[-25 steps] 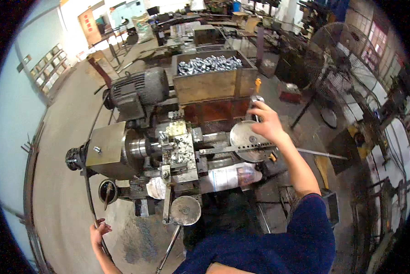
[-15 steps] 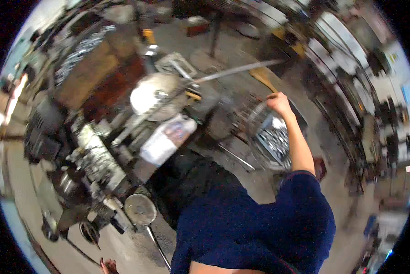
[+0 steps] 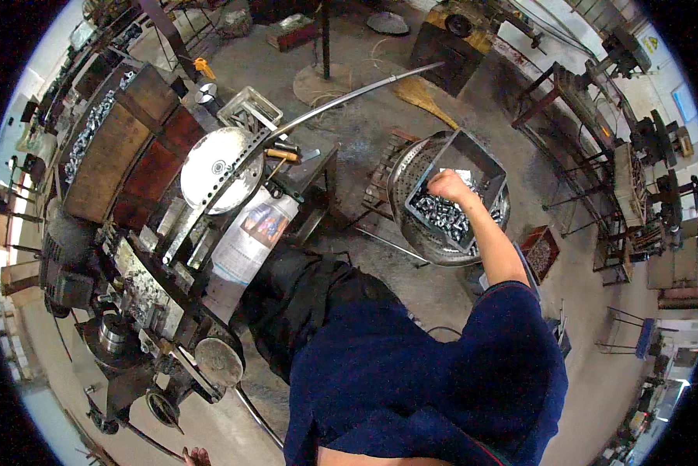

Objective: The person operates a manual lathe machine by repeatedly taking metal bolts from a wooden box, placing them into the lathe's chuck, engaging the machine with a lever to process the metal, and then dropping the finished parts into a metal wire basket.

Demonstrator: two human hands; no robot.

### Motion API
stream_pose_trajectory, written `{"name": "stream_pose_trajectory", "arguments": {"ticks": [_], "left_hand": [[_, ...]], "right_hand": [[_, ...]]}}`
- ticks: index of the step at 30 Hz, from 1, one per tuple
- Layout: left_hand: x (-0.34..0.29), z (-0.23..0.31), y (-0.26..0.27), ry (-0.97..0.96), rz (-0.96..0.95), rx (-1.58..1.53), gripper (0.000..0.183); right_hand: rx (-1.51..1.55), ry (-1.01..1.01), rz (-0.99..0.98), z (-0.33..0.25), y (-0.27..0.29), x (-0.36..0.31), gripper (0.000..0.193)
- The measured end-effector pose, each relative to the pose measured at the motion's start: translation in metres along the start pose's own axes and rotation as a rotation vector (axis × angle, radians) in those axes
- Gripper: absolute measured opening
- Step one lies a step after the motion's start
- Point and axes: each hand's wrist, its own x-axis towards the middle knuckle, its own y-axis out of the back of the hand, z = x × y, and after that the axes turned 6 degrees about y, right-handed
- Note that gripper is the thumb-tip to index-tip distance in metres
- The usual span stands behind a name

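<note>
My right hand (image 3: 447, 185) is over a grey plastic bin (image 3: 487, 158), fingers curled closed; what they hold, if anything, is hidden. Shiny small metal parts (image 3: 446, 219) lie heaped in the bin under it. The bin rests, tilted, on a round metal basin (image 3: 399, 182). At the lower left edge shows my left hand (image 3: 199, 457), mostly cut off by the frame. Its fingers appear curled at the end of a long thin lever (image 3: 151, 439) that runs from the machine (image 3: 135, 272) on my left.
A long metal bar (image 3: 349, 95) stretches from the machine past a white round disc (image 3: 217, 167). A printed white bag (image 3: 254, 237) lies near me. A straw broom (image 3: 422, 99) lies beyond the basin. Wooden crates (image 3: 108, 167) stand left; a red box of parts (image 3: 539, 252) sits right.
My right hand has moved from above the bin's far side down into its middle, over the metal parts. The view has turned slightly and steadied. My left hand stays by the lever.
</note>
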Motion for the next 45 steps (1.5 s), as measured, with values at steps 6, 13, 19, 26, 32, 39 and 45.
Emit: {"name": "stream_pose_trajectory", "arguments": {"ticks": [6,13,19,26,32,39,45], "left_hand": [[-0.001,0.006,-0.006,-0.006,-0.023,0.004,0.037],[-0.006,0.003,0.001,0.001,-0.012,0.0,0.036],[-0.004,0.0,0.003,0.002,-0.013,-0.02,0.036],[-0.055,-0.013,0.011,-0.257,-0.114,-0.025,0.039],[-0.071,0.0,0.0,-0.279,-0.091,0.095,0.043],[-0.079,-0.004,-0.008,-0.289,-0.089,0.079,0.044],[-0.104,0.007,-0.025,-0.306,0.022,0.133,0.04]], "right_hand": [[0.252,-0.22,-0.068,0.001,-0.044,0.013,0.022],[0.492,-0.428,0.196,-0.061,-0.01,-0.015,0.03],[0.454,-0.448,0.202,-0.043,-0.03,-0.003,0.03],[0.497,-0.122,0.454,-0.031,-0.025,-0.018,0.012],[1.398,-0.147,0.652,-0.062,0.08,-0.024,0.021],[1.096,0.491,0.243,-0.269,0.168,0.091,0.019],[0.803,1.337,-0.132,-0.507,0.161,0.141,0.03]]}}
